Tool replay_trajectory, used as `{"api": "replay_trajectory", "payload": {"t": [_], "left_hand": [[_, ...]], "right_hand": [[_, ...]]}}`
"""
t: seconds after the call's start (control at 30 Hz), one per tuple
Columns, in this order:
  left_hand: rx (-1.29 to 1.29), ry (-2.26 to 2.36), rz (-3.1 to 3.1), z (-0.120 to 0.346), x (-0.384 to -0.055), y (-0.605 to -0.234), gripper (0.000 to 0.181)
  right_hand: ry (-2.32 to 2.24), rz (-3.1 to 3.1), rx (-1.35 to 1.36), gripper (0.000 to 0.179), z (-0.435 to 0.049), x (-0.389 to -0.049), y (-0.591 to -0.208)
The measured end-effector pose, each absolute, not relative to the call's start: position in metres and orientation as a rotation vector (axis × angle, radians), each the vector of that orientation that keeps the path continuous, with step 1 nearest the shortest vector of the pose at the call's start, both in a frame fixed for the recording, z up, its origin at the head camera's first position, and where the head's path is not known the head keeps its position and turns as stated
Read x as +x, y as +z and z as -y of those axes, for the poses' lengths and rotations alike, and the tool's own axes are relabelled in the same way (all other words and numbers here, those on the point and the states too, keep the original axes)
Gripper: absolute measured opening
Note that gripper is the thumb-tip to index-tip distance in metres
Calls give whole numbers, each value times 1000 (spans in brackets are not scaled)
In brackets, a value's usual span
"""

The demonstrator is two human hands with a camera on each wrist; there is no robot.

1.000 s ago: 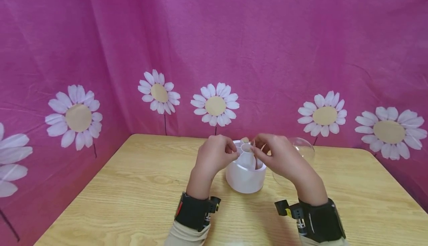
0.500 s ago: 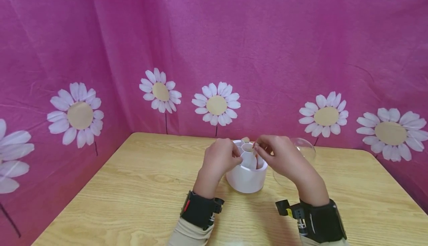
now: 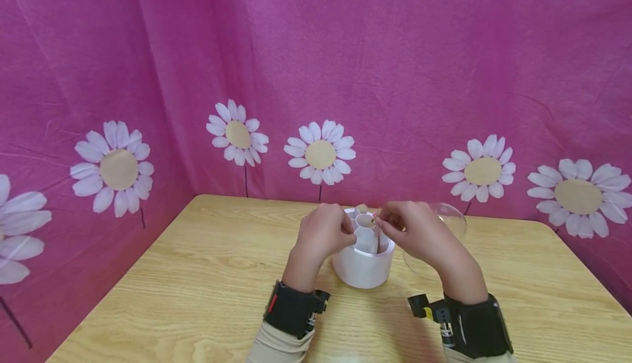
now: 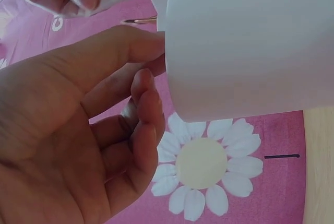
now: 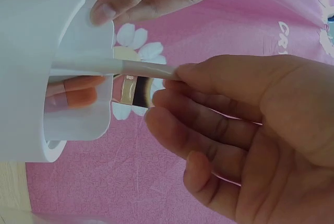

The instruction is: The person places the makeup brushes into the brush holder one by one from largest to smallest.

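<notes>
A white round makeup brush holder (image 3: 362, 267) with raised inner compartments stands on the table between my hands. With thumb and fingers my left hand (image 3: 321, 231) pinches the edge of its inner divider (image 5: 83, 36). My right hand (image 3: 412, 231) pinches the top end of a slim pale stick (image 5: 148, 69), whose lower part goes down into the holder; its kind is unclear. Brushes with orange tips (image 5: 82, 96) stand in a compartment beside it. A dark-haired brush (image 5: 141, 92) shows just behind. The thin tip of another brush (image 4: 140, 21) sticks out in the left wrist view.
A clear dome cover (image 3: 451, 220) rests on the table just right of the holder, partly behind my right hand. The wooden table (image 3: 207, 275) reaches back to a pink cloth (image 3: 395, 78) printed with daisies.
My left hand has shifted slightly right and stays at the holder. My right hand keeps nearly the same place above the holder's right side.
</notes>
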State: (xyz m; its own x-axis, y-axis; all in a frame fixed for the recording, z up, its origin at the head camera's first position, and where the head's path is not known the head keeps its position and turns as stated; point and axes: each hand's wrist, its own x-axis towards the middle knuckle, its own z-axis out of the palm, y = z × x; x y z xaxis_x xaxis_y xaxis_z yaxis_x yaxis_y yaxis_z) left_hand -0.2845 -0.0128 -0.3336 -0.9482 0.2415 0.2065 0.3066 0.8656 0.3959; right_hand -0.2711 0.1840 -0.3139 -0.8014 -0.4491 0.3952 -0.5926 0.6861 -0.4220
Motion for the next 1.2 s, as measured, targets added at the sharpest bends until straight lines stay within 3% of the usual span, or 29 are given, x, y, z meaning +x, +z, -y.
{"api": "replay_trajectory", "payload": {"t": [1.2], "left_hand": [[-495, -690, 2926, 21, -283, -331, 9]], "right_hand": [[862, 2698, 894, 7, -175, -271, -320]]}}
